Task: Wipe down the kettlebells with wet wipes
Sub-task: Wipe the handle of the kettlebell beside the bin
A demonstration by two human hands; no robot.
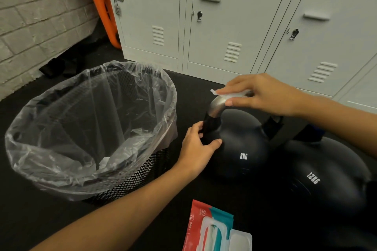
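Note:
A black kettlebell marked 8KG (pixel 240 144) stands on the dark floor at centre right, with a silver handle on top. My right hand (pixel 263 96) grips a white wet wipe (pixel 228 94) around the top of that handle. My left hand (pixel 195 146) grips the black left post of the handle where it meets the ball. A second black kettlebell marked 12KG (pixel 322 177) sits right beside it, nearer and to the right. A red and teal pack of wet wipes (pixel 214 228) lies on the floor in front with its lid open.
A black mesh waste bin (pixel 140 175) lined with a clear plastic bag stands left of the kettlebells, with scraps at its bottom. White metal lockers (pixel 224 16) run along the back. A grey brick wall (pixel 40 16) and an orange board (pixel 102 4) are at the far left.

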